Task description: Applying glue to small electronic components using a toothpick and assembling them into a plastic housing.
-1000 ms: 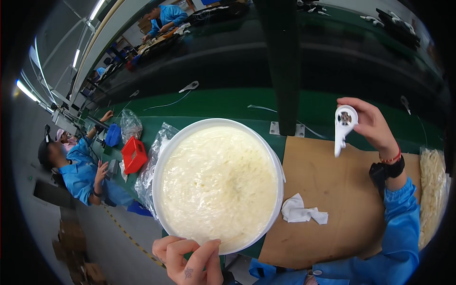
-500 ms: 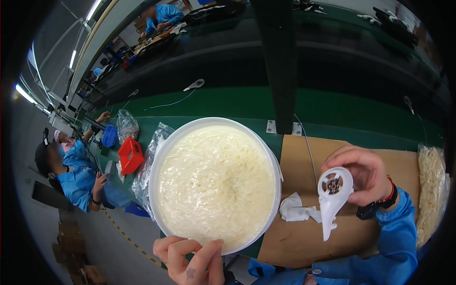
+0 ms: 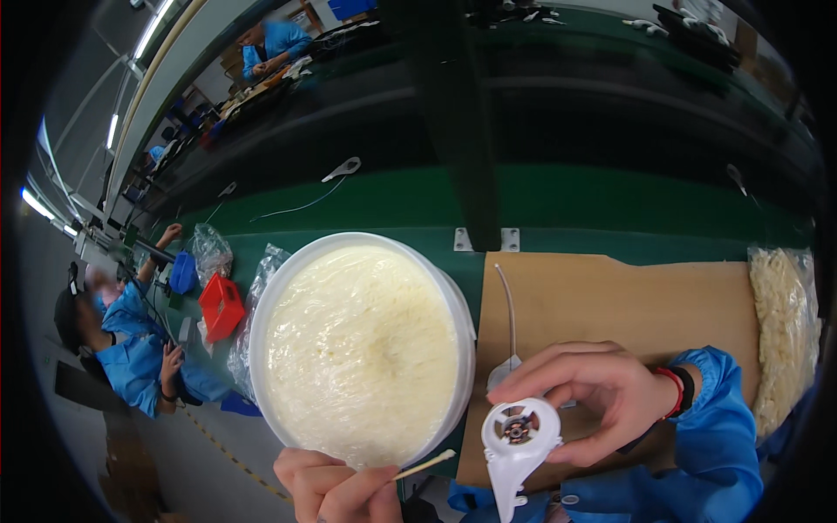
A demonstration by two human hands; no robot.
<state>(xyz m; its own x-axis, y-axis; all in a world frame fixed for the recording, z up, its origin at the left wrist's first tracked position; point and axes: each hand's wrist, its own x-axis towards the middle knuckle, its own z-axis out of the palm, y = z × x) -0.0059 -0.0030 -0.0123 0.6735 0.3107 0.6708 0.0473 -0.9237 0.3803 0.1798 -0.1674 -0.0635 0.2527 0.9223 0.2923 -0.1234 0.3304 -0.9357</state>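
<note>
In my right hand (image 3: 602,397) is a white plastic housing (image 3: 514,475), shaped like a teardrop. Its round end shows spokes over a copper-coloured coil, and the narrow end points down. My left hand (image 3: 340,490) pinches a thin stick (image 3: 424,465) with a pale dab on its tip. The stick's tip is beside the housing, apart from it. Left of both stands a big round white tub (image 3: 259,353) filled with a pale, creamy paste. A thin cable (image 3: 508,305) runs down behind my right hand; its lower end is hidden.
Brown cardboard (image 3: 628,305) covers the bench on the right, with a clear bag of pale parts (image 3: 783,340) at its edge. A dark post (image 3: 471,174) rises behind. Left are a red bin (image 3: 221,307), a blue bin (image 3: 183,273) and a person in blue (image 3: 131,349).
My right hand has brought the housing left and down, closer to my left hand. The stick with its dab now shows clear of the tub. The whole view has shifted slightly.
</note>
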